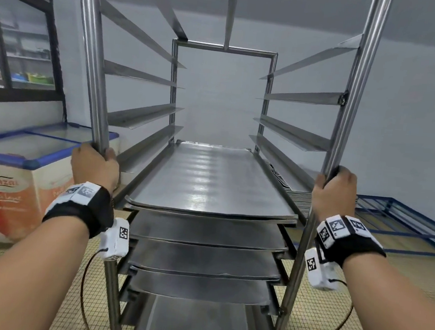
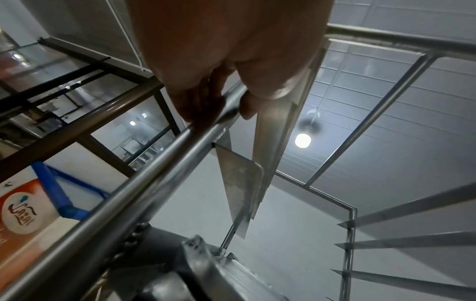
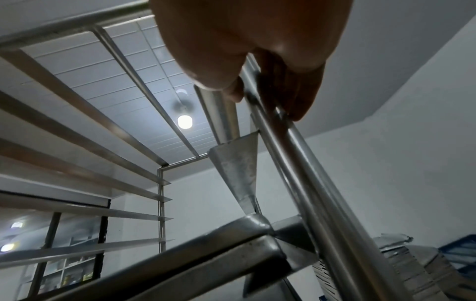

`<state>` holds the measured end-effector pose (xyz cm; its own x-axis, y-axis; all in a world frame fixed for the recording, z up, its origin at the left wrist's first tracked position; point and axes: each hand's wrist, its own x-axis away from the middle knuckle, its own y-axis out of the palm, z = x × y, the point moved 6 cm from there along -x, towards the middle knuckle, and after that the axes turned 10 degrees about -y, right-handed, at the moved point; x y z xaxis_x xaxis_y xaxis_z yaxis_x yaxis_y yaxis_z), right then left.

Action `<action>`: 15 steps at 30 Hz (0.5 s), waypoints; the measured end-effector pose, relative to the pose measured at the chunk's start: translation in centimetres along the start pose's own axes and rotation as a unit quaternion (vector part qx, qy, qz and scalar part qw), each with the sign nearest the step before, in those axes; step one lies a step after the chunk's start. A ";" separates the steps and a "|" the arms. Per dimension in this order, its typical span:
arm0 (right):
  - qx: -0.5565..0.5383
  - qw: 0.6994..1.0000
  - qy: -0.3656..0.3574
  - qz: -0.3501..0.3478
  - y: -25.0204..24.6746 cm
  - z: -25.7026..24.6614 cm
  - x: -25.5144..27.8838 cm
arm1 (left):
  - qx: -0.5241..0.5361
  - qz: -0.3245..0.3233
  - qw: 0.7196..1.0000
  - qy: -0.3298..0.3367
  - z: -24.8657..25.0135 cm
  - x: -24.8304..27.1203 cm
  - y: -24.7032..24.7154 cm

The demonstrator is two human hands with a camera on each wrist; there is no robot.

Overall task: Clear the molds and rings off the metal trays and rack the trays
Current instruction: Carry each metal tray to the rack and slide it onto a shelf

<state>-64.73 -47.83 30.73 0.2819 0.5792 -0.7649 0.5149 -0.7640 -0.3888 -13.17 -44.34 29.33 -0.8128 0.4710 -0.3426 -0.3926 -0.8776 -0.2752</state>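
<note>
A tall steel tray rack (image 1: 227,50) stands right in front of me. Several flat metal trays (image 1: 209,180) lie on its runners at mid and lower height; the upper runners hold nothing. My left hand (image 1: 94,166) grips the rack's front left post (image 1: 92,61), fingers curled round the tube (image 2: 165,148). My right hand (image 1: 336,189) grips the front right post (image 1: 360,85) the same way, seen from below in the right wrist view (image 3: 280,81). No molds or rings show on the trays.
A chest freezer (image 1: 13,170) with a blue-framed glass lid stands at the left against the wall. A blue metal frame (image 1: 400,228) lies on the tiled floor at the right. A window (image 1: 19,42) with shelves behind it fills the upper left.
</note>
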 end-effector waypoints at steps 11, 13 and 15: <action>-0.044 0.992 0.061 0.097 4.4 2.8 -3.0 | 0.064 0.082 0.994 0.032 -0.5 -3.1 3.8; -0.039 0.993 0.051 0.099 4.9 2.9 -3.4 | 0.067 0.086 0.994 0.031 -0.3 -3.5 4.2; -0.039 0.993 0.048 0.103 5.7 3.0 -3.7 | 0.070 0.086 0.993 0.033 -0.4 -4.3 4.8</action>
<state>-65.26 -55.18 29.84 0.4617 0.4411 -0.7696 0.4992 -0.8464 -0.1855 -11.42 -50.49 29.15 -0.8446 0.3142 -0.4335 -0.3106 -0.9471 -0.0812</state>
